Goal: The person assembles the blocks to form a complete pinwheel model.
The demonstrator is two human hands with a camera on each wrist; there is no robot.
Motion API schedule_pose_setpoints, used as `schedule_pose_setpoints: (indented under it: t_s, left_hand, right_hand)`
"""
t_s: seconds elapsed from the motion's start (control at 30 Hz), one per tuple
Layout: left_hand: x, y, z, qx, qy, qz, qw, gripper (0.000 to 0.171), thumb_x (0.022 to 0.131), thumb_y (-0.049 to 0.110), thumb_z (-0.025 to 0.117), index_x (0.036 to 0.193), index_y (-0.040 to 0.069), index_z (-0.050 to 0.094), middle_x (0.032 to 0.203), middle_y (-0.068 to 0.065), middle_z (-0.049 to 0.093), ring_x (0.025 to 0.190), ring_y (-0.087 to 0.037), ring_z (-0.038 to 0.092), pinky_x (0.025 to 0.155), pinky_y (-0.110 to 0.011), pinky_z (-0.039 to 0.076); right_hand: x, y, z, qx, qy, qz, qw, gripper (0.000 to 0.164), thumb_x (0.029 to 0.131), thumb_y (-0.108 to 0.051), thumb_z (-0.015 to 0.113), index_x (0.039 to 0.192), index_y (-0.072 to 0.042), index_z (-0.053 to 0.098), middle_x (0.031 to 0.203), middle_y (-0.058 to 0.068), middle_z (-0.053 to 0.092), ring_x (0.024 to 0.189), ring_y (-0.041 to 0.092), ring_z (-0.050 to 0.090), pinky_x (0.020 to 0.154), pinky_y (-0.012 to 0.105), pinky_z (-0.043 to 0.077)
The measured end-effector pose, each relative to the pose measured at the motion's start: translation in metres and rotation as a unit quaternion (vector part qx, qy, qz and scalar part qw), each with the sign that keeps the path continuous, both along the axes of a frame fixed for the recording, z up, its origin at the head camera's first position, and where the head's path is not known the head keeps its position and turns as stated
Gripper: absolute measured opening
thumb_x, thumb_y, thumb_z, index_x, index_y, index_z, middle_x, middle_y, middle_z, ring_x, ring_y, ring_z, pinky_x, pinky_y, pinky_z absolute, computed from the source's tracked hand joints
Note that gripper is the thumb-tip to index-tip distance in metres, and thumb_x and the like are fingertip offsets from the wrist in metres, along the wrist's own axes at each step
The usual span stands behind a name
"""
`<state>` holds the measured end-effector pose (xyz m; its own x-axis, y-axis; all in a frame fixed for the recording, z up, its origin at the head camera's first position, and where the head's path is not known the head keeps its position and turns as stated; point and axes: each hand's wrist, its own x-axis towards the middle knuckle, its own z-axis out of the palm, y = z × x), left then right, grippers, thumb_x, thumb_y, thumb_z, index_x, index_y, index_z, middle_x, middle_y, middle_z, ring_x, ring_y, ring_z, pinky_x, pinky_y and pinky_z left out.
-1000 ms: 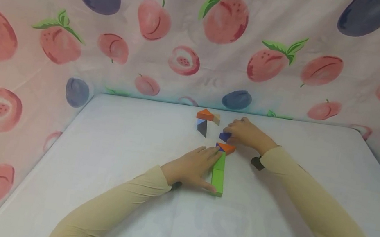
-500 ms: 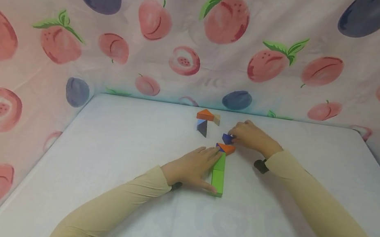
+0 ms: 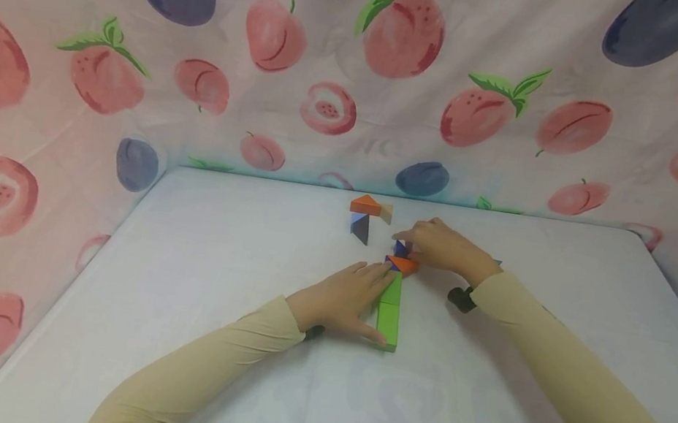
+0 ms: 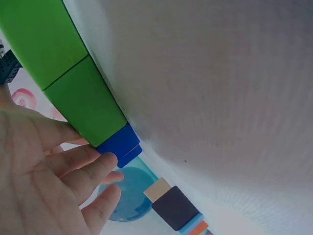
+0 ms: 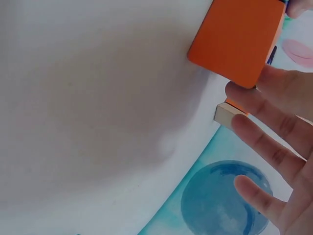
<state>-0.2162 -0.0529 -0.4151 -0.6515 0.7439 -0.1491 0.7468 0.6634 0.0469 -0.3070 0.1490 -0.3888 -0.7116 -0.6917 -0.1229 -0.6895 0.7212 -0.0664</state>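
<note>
A white tabletop (image 3: 228,238) bears green blocks (image 3: 389,319), blue blocks (image 4: 120,139), an orange block (image 3: 408,267) and a farther cluster of blocks (image 3: 363,227).

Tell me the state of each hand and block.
Left hand: fingers extended, touching the green blocks.
Right hand: at the far blue block, grip unclear.
Green blocks: lying end to end.
Near blue block: against the green row's far end.
Near orange block: beside the near blue block.
Far blue block: partly hidden by the right hand.
Far orange block: untouched.
Wooden block: untouched.
Dark wedge: untouched.
</note>
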Motion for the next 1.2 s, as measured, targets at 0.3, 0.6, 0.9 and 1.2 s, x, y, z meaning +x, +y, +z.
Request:
schedule_pose_setpoints:
  t_s: [0.3, 0.6, 0.9, 1.2]
  left_hand:
    - [0.000, 0.000, 0.000, 0.005, -0.002, -0.001, 1.0000, 0.110, 0.074, 0.077, 0.052, 0.150, 0.006, 0.015, 0.157, -0.013, 0.017, 0.145, -0.024, 0.020, 0.118, -0.039, 0.019]
    - [0.000, 0.000, -0.001, 0.005, 0.001, -0.002, 1.0000, 0.109, 0.075, 0.077, 0.051, 0.150, 0.006, 0.016, 0.157, -0.013, 0.017, 0.145, -0.024, 0.020, 0.118, -0.039, 0.020]
    - [0.000, -0.001, -0.001, 0.001, 0.004, -0.001, 1.0000, 0.110, 0.075, 0.077, 0.051, 0.150, 0.006, 0.015, 0.158, -0.013, 0.016, 0.145, -0.024, 0.020, 0.118, -0.039, 0.020]
    - [0.000, 0.000, -0.001, -0.009, 0.011, -0.001, 0.9999, 0.111, 0.074, 0.078, 0.049, 0.151, 0.007, 0.014, 0.157, -0.012, 0.017, 0.146, -0.022, 0.018, 0.119, -0.038, 0.019]
  right_hand:
    - [0.005, -0.003, 0.004, -0.017, -0.043, -0.007, 0.999, 0.035, 0.087, -0.008, 0.063, 0.122, -0.010, 0.063, 0.102, 0.004, 0.070, 0.101, 0.023, 0.060, 0.096, 0.045, 0.044]
    - [0.010, -0.008, 0.009, -0.023, -0.046, 0.001, 0.999, 0.033, 0.088, -0.005, 0.060, 0.121, -0.009, 0.064, 0.105, 0.006, 0.070, 0.100, 0.024, 0.061, 0.096, 0.045, 0.045]
    - [0.005, -0.011, 0.005, -0.020, -0.038, 0.007, 0.999, 0.034, 0.089, -0.007, 0.059, 0.122, -0.010, 0.063, 0.106, 0.006, 0.070, 0.101, 0.024, 0.061, 0.096, 0.045, 0.045]
    - [-0.026, -0.004, 0.016, -0.047, -0.012, -0.014, 0.999, 0.029, 0.088, -0.009, 0.060, 0.117, -0.009, 0.065, 0.097, 0.006, 0.069, 0.094, 0.026, 0.061, 0.093, 0.044, 0.048]
